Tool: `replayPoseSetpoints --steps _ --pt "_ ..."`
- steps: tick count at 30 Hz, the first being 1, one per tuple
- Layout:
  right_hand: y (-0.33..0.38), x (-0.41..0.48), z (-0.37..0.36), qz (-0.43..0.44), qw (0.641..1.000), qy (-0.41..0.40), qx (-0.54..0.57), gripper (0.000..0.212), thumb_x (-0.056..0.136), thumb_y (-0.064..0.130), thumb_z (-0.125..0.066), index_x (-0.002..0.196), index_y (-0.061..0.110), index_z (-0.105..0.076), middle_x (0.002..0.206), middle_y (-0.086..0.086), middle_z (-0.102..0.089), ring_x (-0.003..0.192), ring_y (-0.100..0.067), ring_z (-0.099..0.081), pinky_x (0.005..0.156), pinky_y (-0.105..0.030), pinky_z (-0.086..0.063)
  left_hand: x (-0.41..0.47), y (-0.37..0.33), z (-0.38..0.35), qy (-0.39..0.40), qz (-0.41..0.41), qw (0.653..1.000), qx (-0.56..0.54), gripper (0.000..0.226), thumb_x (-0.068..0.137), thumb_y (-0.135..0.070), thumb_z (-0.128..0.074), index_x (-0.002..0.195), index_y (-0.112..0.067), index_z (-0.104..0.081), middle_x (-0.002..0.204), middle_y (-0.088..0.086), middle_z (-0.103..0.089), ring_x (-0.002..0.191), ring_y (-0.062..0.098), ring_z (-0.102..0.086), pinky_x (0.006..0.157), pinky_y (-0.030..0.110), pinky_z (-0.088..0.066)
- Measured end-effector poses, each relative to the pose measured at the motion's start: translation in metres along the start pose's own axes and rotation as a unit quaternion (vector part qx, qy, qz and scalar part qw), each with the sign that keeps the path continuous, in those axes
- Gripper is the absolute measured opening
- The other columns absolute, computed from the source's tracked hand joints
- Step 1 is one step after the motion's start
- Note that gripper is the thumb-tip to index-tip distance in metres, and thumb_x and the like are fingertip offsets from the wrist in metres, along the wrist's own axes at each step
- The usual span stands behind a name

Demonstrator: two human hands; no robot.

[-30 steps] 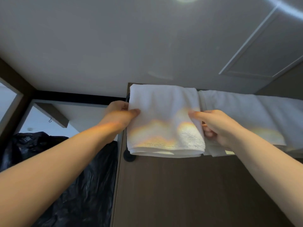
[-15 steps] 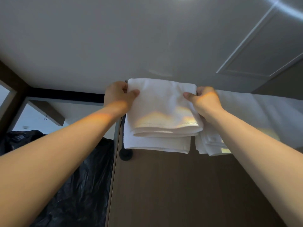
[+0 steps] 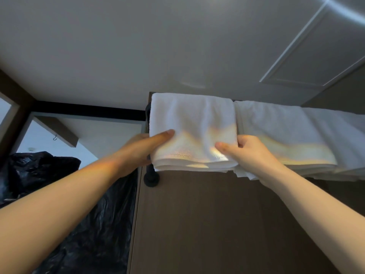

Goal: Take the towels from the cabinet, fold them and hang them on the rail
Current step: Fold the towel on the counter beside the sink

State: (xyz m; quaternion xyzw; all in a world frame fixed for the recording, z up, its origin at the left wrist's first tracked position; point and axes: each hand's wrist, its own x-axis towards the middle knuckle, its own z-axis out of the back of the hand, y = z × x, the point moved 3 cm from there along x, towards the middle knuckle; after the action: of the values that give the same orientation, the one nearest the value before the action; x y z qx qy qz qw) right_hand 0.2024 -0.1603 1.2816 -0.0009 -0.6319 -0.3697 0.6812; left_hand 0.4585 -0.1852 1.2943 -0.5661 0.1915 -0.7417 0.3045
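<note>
A folded white towel [image 3: 193, 119] hangs over the dark rail, whose round wall mount [image 3: 151, 179] shows below the towel's left corner. My left hand [image 3: 144, 149] grips the towel's lower left edge, thumb on the front. My right hand [image 3: 248, 155] pinches its lower right edge, thumb on the front and fingers behind. A second white towel [image 3: 280, 127] hangs right beside it, and a third [image 3: 343, 135] further right. The rail itself is almost wholly covered.
A brown wooden panel [image 3: 217, 224] carries the rail. Black plastic bags [image 3: 83, 224] fill the lower left. A white ceiling [image 3: 138, 46] with a hatch panel [image 3: 320, 48] is overhead. A mirror or opening with a dark frame [image 3: 59, 127] lies at the left.
Half a second ago both hands held the towel's upper part at the rail; they have since slid down to its lower edge, and the front layers now hang level.
</note>
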Motion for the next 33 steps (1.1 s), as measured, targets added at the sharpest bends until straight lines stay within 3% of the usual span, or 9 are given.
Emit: replayPoseSetpoints --steps 3,9,13,18,22,25,27,29,33 --pt "-0.013 -0.012 -0.005 0.001 0.999 0.037 0.007 0.024 0.087 0.037 -0.07 0.095 0.014 -0.071 0.07 0.0 -0.056 0.051 -0.006 -0.044 0.055 -0.021 -0.034 -0.003 0.016 -0.003 0.035 0.023 0.999 0.0 0.064 0.068 -0.067 -0.066 0.112 -0.021 -0.066 0.101 -0.006 -0.075 0.096 0.011 -0.07 0.089 0.035 -0.052" --pt "-0.027 -0.02 -0.011 -0.006 0.999 0.018 0.051 0.016 0.093 0.027 -0.064 0.09 0.011 -0.067 0.04 0.02 -0.044 0.036 0.003 -0.041 0.045 -0.011 -0.032 -0.01 0.033 -0.006 0.017 0.001 0.996 -0.087 0.059 0.07 -0.051 -0.075 0.105 -0.003 -0.069 0.102 0.005 -0.075 0.097 0.016 -0.071 0.075 0.024 -0.058" --pt "-0.03 -0.023 -0.014 -0.025 0.993 0.016 0.118 0.021 0.098 0.027 -0.056 0.079 0.016 -0.058 0.052 0.005 -0.044 0.047 -0.006 -0.039 0.06 -0.023 -0.038 -0.015 0.037 -0.005 0.007 -0.002 0.996 -0.09 0.081 0.068 -0.049 -0.078 0.115 0.014 -0.058 0.111 0.02 -0.069 0.1 0.022 -0.07 0.079 0.027 -0.058" --pt "-0.031 -0.022 -0.027 -0.059 0.971 0.004 0.231 0.011 0.096 0.02 -0.058 0.095 0.011 -0.064 0.065 0.005 -0.052 0.055 -0.005 -0.047 0.059 -0.02 -0.047 -0.022 0.042 -0.011 0.027 -0.002 0.993 -0.114 0.062 0.073 -0.042 -0.074 0.109 0.006 -0.064 0.118 0.023 -0.064 0.106 0.029 -0.067 0.084 0.031 -0.057" --pt "-0.041 -0.023 -0.029 -0.063 0.974 -0.023 0.215 0.014 0.096 0.021 -0.059 0.095 0.008 -0.065 0.068 0.0 -0.052 0.058 -0.007 -0.047 0.06 -0.022 -0.045 -0.027 0.045 -0.014 0.005 -0.01 0.994 -0.112 0.043 0.084 -0.036 -0.067 0.103 0.002 -0.065 0.095 0.017 -0.064 0.089 0.026 -0.068 0.089 0.039 -0.056" --pt "-0.044 -0.023 -0.031 -0.041 0.981 -0.048 0.181 0.02 0.095 0.027 -0.061 0.097 0.008 -0.068 0.08 -0.001 -0.064 0.072 -0.011 -0.057 0.069 -0.026 -0.049 -0.028 0.045 -0.017 -0.005 -0.014 0.992 -0.128 0.037 0.095 -0.026 -0.057 0.11 0.007 -0.061 0.093 0.015 -0.062 0.084 0.024 -0.064 0.092 0.044 -0.055" --pt "-0.045 -0.022 -0.033 -0.034 0.978 -0.024 0.203 0.016 0.095 0.028 -0.059 0.101 0.017 -0.069 0.097 0.006 -0.072 0.091 -0.009 -0.067 0.088 -0.028 -0.053 -0.029 0.044 -0.018 -0.015 -0.016 0.991 -0.129 0.035 0.096 -0.024 -0.056 0.109 0.008 -0.061 0.092 0.015 -0.062 0.083 0.025 -0.063 0.091 0.044 -0.056" --pt "-0.048 -0.02 -0.035 -0.059 0.958 0.037 0.278 0.021 0.095 0.029 -0.058 0.112 0.017 -0.065 0.11 0.007 -0.072 0.107 -0.009 -0.065 0.103 -0.033 -0.047 -0.029 0.043 -0.018 -0.031 -0.018 0.991 -0.131 0.033 0.094 -0.023 -0.058 0.106 0.008 -0.063 0.091 0.014 -0.064 0.078 0.023 -0.065 0.085 0.04 -0.058" --pt "-0.052 -0.016 -0.034 -0.121 0.918 0.101 0.364 0.057 0.091 0.032 -0.061 0.141 0.012 -0.044 0.142 0.002 -0.052 0.133 -0.018 -0.046 0.111 -0.044 -0.038 -0.027 0.045 -0.018 -0.054 -0.015 0.987 -0.153 0.032 0.091 -0.021 -0.063 0.101 0.009 -0.066 0.091 0.018 -0.067 0.077 0.025 -0.069 0.081 0.038 -0.06"
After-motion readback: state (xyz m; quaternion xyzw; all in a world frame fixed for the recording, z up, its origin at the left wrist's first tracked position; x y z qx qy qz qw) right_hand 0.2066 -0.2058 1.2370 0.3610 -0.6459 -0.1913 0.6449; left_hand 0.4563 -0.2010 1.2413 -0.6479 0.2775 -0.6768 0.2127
